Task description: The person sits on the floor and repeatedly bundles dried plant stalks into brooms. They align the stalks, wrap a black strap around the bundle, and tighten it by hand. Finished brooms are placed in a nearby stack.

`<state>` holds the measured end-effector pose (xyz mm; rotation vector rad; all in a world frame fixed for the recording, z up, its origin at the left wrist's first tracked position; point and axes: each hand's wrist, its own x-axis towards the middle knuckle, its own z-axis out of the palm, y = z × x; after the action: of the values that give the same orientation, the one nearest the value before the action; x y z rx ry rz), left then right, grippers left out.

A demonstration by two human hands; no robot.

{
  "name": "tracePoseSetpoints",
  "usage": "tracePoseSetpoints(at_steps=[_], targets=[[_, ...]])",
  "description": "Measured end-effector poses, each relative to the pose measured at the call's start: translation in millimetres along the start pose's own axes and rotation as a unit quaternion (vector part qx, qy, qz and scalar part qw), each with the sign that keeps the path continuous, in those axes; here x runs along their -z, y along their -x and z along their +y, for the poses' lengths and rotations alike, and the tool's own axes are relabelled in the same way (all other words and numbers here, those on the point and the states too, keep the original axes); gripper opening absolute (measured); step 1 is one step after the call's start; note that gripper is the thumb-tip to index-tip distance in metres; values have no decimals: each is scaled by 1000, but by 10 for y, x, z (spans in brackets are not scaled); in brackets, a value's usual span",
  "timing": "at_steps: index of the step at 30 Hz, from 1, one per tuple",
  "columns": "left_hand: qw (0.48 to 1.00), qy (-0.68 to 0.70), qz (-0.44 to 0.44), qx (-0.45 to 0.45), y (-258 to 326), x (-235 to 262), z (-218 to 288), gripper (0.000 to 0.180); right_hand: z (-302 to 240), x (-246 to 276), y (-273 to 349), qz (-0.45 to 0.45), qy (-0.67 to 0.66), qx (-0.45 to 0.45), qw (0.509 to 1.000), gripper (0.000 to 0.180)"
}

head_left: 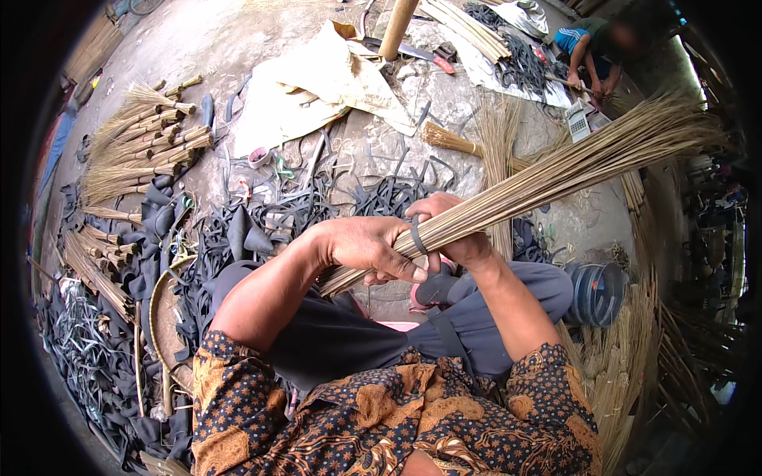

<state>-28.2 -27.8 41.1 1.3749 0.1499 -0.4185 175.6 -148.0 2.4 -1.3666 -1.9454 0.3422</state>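
2 hands (365, 247) grip a stick bundle (556, 184) around its dark band (416, 236), above the lap (337, 329).
The bundle lies slantwise, its long axis running from the narrow end at lower left to the fanned tips (667, 131) at upper right. The left hand (361, 244) closes round the narrow part, just left of the band, its thumb pressed beside the band's lower edge. The right hand (470, 247) cups the sticks from below, just right of the band, fingers curled up on the far side; I cannot tell whether they also pinch the band. The band crosses the axis between the hands, near both. The tips reach out past the right hand, well apart from the left.
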Motion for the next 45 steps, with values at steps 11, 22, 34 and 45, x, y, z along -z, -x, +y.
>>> tracePoseSetpoints(at_steps=[11,22,34,45], targets=[[810,-407,421,25,-338,3,-343,24,-630,166,-449,-10,64,-355,933,32],[789,-399,462,58,-355,101,-456,22,-529,-237,-250,87,-397,-362,839,38],[819,-332,463,65,-306,290,-297,39,-768,-164,251,-15,-111,-255,961,18],[998,58,-25,-2,-112,-9,18,34,-26,19,214,-5,25,-15,1000,11]])
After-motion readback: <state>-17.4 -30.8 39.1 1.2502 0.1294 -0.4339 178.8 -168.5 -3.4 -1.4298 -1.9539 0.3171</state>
